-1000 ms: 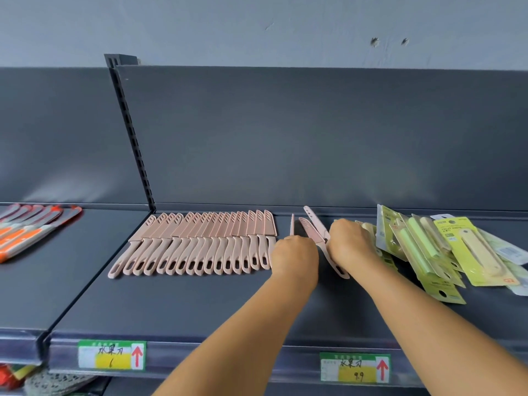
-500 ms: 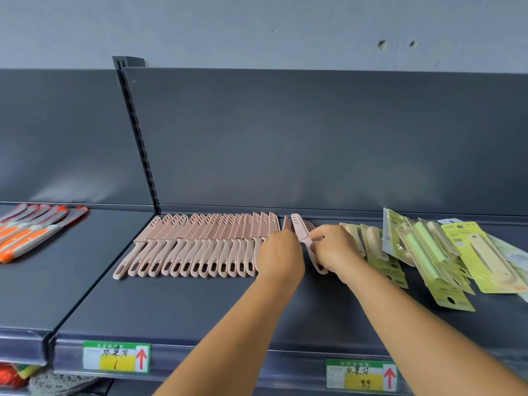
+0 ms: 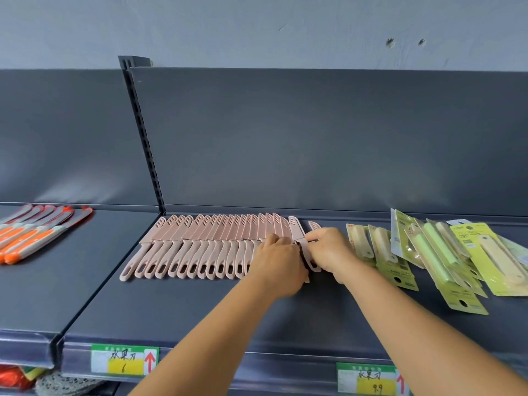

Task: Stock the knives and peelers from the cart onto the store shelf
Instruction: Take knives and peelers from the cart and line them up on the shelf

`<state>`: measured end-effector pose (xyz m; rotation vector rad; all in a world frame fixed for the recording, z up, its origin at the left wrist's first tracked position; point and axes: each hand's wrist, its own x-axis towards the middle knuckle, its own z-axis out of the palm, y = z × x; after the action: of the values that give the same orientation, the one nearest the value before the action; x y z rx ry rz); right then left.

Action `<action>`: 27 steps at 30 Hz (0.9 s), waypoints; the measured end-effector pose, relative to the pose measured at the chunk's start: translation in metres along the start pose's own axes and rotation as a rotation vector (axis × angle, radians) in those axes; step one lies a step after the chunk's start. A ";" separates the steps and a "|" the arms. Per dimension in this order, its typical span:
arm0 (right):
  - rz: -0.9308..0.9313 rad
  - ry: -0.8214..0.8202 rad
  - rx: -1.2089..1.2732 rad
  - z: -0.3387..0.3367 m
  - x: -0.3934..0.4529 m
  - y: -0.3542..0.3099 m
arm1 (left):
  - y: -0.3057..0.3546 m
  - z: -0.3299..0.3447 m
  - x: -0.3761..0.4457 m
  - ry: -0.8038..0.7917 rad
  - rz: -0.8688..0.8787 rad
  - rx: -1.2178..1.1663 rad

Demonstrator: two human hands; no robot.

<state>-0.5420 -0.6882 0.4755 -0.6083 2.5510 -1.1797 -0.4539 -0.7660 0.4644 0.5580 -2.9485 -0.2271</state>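
The left hand (image 3: 278, 262) presses the end of the pink knife row (image 3: 205, 247) just to its left; the right hand (image 3: 328, 252) pinches a loose pink knife (image 3: 298, 238) between both hands; best slide it flush, sheath parallel, handles aligned.

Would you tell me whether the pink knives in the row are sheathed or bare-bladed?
Sheathed: each of the pink knives wears a matching pink slotted cover over its blade, with no metal showing.

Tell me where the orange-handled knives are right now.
In the head view, the orange-handled knives lie far left on the neighbouring shelf section, left of the upright post and the pink knives.
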 end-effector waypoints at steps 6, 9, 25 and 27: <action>-0.017 0.020 -0.077 -0.002 -0.006 -0.006 | -0.007 0.005 -0.003 -0.025 0.081 0.006; -0.032 0.005 -0.113 -0.002 -0.006 -0.007 | -0.007 0.003 -0.003 -0.036 0.095 0.027; -0.055 0.037 -0.782 -0.018 -0.005 0.010 | -0.009 0.002 0.002 -0.060 0.288 0.075; -0.026 0.048 -0.747 -0.018 -0.002 0.012 | -0.006 0.001 0.003 -0.047 0.283 0.070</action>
<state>-0.5506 -0.6678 0.4777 -0.7603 2.9981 -0.1985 -0.4543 -0.7727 0.4624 0.1394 -3.0430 -0.1077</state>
